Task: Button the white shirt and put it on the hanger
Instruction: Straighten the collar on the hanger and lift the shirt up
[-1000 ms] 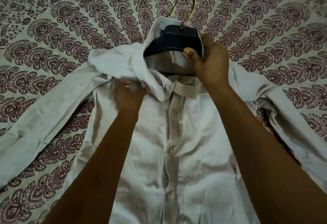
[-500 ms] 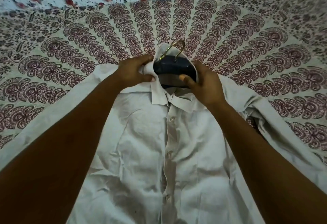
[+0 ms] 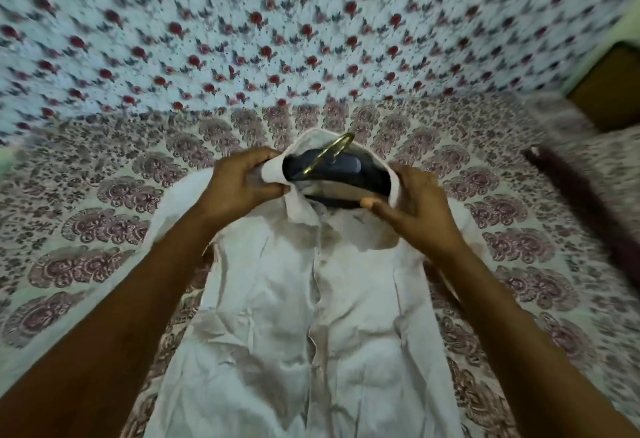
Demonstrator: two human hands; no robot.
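Observation:
The white shirt (image 3: 311, 327) hangs buttoned down its front, lifted off the patterned bed sheet (image 3: 104, 230). A dark hanger (image 3: 360, 171) with a brass hook (image 3: 329, 153) sits inside the open collar. My left hand (image 3: 242, 185) grips the left side of the collar, thumb and fingers pinching the fabric. On the right side, my right hand (image 3: 412, 209) holds the collar together with the hanger's shoulder, its thumb lying along the front edge. The hanger's arms are hidden inside the shirt.
A floral cloth with red flowers (image 3: 277, 39) rises behind the bed. At the right lie a dark stick-like object (image 3: 581, 195) and a brown wooden piece (image 3: 609, 84). The picture is blurred by motion.
The shirt and hanger have risen off the bed with both hands at the collar. My left hand moved from the left shoulder up to the collar. The view has tilted upward.

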